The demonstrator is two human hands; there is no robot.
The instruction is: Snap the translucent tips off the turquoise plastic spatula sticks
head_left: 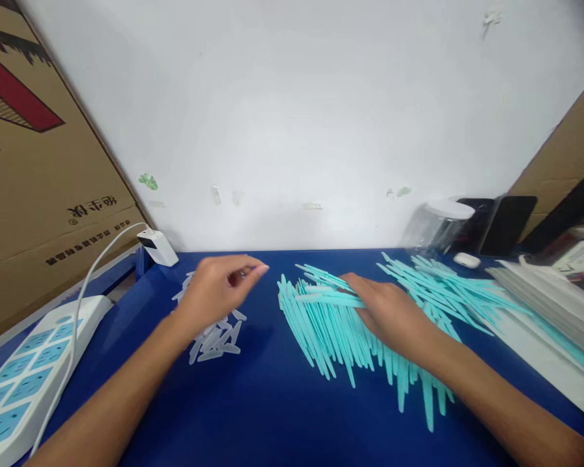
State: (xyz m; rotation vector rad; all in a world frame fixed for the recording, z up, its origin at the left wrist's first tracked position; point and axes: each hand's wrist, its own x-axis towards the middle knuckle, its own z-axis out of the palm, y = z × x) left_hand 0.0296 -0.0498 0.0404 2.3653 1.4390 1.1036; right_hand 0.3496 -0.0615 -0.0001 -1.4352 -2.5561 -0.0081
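Note:
My left hand [224,285] hovers above the left side of the blue table, thumb and forefinger pinched together; whether anything small sits between the tips I cannot make out. Under and beside it lies a loose heap of small translucent plastic pieces [217,340], flat and narrow. My right hand [387,311] is closed around a few thin turquoise sticks [328,295], whose tapered ends point left. Beneath that hand a wide row of similar turquoise sticks [321,331] is spread on the table, partly hidden by the hand and forearm.
Another turquoise pile [442,288] lies to the right, near a clear jar with a white lid [450,211] and dark phone-like slabs [509,224]. On the left are a power strip [53,363], a white charger [158,246] with cable, and a cardboard box [43,181]. A white wall [292,130] closes the back.

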